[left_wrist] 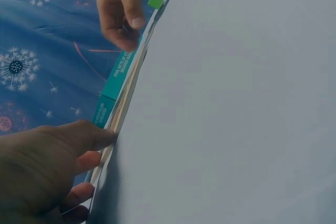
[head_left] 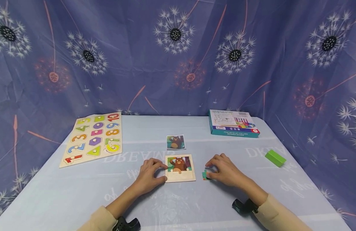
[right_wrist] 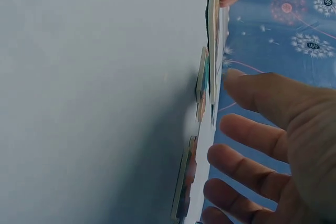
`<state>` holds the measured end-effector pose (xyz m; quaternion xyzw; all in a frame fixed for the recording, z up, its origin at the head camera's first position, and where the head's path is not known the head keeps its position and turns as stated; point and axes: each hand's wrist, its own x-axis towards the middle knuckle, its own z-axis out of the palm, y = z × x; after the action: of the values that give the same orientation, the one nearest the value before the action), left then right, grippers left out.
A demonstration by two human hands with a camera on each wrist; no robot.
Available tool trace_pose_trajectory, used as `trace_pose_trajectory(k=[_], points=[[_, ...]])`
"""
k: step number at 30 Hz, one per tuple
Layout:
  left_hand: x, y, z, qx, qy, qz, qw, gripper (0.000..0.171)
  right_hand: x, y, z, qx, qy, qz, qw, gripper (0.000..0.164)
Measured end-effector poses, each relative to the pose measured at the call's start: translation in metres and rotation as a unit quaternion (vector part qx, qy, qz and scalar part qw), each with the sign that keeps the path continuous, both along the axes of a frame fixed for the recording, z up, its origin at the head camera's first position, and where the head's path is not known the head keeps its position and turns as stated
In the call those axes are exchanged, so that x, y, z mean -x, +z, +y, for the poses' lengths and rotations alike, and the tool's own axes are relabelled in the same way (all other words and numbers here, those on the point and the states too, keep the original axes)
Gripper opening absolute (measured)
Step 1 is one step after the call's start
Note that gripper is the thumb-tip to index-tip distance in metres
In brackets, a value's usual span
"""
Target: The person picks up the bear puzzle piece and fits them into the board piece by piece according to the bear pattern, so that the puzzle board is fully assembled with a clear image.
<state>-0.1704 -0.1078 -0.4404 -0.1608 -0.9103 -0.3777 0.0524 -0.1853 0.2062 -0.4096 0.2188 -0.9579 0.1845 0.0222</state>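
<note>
A square wooden puzzle board [head_left: 180, 176] with a bear picture in its upper part lies in the middle of the table; its lower strip is bare wood. My left hand [head_left: 150, 176] holds the board's left edge, thumb near the front corner and fingers farther back. My right hand [head_left: 224, 170] hovers to the right of the board, over a small green puzzle piece [head_left: 204, 175] partly hidden under it. In the right wrist view the fingers are spread with nothing between them, beside a thin piece [right_wrist: 201, 77] and another darker piece [right_wrist: 184, 182] on the table.
Behind the board lies a bear picture card [head_left: 176, 142]. A number-and-shape peg board [head_left: 92, 139] is at the left. A boxed bead set [head_left: 234, 123] stands at the back right, with a green block [head_left: 275, 158] nearer the right edge.
</note>
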Motion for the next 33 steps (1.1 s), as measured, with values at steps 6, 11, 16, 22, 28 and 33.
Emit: trace_pose_trajectory(k=[6,11,16,22,28,33], points=[[-0.001,0.001,0.000,0.003,0.000,-0.001,1.0000,0.027,-0.006,-0.003,0.007,-0.009,0.012,-0.004,1.000,0.030],[0.000,0.000,0.000,0.004,-0.002,0.001,1.0000,0.027,-0.009,-0.005,0.009,-0.017,0.013,-0.009,1.000,0.029],[0.000,0.000,0.000,0.005,-0.002,0.001,1.0000,0.027,-0.011,-0.007,0.009,-0.021,0.014,-0.006,1.000,0.026],[0.000,0.000,0.000,0.002,0.000,-0.001,1.0000,0.027,-0.012,-0.008,0.009,-0.023,0.015,0.003,1.000,0.024],[0.000,0.000,0.000,0.002,0.000,0.002,1.0000,0.027,-0.012,-0.008,0.009,-0.021,0.019,0.011,1.000,0.023],[0.000,0.000,-0.001,0.003,-0.001,0.010,0.9999,0.027,-0.012,-0.008,0.009,-0.019,0.021,0.013,1.000,0.023]])
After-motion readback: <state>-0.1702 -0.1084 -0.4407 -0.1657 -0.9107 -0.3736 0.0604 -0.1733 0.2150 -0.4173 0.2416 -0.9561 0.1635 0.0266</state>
